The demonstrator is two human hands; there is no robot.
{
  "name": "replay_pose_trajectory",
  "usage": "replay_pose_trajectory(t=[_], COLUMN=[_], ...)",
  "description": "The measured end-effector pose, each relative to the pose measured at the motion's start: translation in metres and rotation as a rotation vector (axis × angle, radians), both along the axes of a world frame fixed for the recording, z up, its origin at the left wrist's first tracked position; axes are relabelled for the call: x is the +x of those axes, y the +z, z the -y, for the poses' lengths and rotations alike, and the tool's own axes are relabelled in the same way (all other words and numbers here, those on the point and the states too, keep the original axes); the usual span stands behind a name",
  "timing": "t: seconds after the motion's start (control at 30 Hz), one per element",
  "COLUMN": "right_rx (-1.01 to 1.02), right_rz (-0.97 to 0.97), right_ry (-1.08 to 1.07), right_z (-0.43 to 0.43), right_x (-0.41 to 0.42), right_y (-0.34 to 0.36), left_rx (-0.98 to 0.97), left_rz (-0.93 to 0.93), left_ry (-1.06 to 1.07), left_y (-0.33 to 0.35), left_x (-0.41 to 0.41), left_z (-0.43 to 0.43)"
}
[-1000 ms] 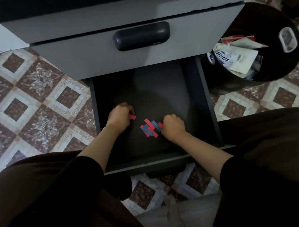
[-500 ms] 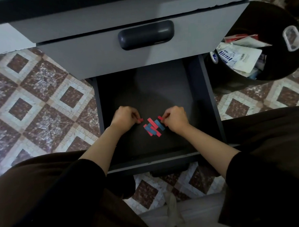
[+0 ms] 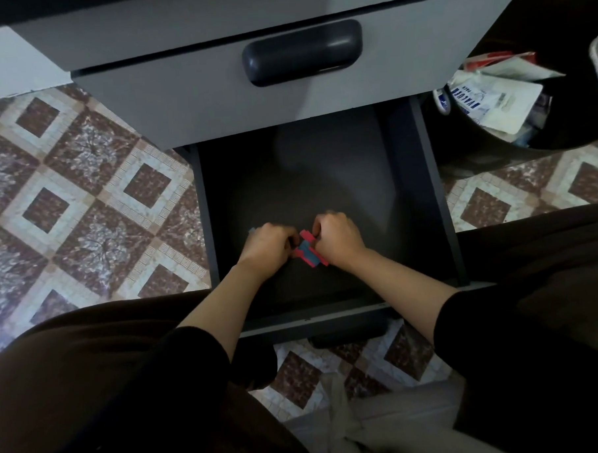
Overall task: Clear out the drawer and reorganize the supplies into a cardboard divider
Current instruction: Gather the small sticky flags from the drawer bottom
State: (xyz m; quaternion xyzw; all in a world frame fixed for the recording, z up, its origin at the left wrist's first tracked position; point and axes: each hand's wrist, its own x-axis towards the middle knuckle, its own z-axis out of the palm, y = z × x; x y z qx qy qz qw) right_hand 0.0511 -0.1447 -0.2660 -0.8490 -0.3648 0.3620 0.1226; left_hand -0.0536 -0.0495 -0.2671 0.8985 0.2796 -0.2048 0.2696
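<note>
Open lower drawer (image 3: 201, 213): pulled well out over the tiled floor (image 3: 84, 201), presumably so its dark bottom can be reached from above. Nothing but one small cluster of supplies is seen inside, near the front, so the clear-out is judged nearly done.

Left hand (image 3: 267, 244): set down inside the drawer, fingers curled tight, tips pressed in at the left edge of the cluster. A strip appears to be pinched there. The view is blurred, and a pale end showing at the hand's left side may be part of it, but that cannot be confirmed.

Red and blue strips (image 3: 307, 251): lying on the drawer bottom directly between the two hands, overlapped crosswise in a loose pile. They are thin and flat, so they are likely being squeezed together from both sides because single pieces would be hard to lift off a flat surface.

Right hand (image 3: 337, 240): fingers curled likewise, and the upper red end of the pile is pinched at the fingertips. The hand touches the pile's right side.

Black container (image 3: 556, 20): stood on the floor just right of the drawer, holding white packets (image 3: 490, 98), probably items already taken out.

No cardboard divider is in view.
</note>
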Motion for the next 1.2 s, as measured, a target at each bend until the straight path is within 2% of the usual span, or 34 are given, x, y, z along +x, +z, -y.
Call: replay_pose_trajectory(t=[0.3,0.53,0.67,0.83,0.97,1.2], right_rx=[-0.065,0.025,0.035,0.016,0.007,-0.042], right_rz=[-0.021,-0.045,-0.071,-0.055,-0.054,0.039], right_ry=[0.040,-0.160,-0.189,-0.095,0.078,0.229], right_z=[-0.004,0.008,0.012,0.018,0.024,0.037], right_x=[-0.001,0.010,0.011,0.010,0.006,0.000], right_y=[0.001,-0.001,-0.003,0.004,0.008,0.011], left_rx=[0.027,-0.059,-0.084,-0.045,-0.051,0.101], left_rz=[-0.069,-0.059,-0.040,-0.072,-0.088,-0.093], left_ry=[-0.050,0.045,0.099,-0.034,-0.096,-0.252], left_y=[-0.001,0.002,0.007,0.010,0.010,0.011], left_x=[0.005,0.004,0.000,-0.001,-0.003,-0.011], left_z=[-0.001,-0.002,-0.006,0.001,0.003,0.001])
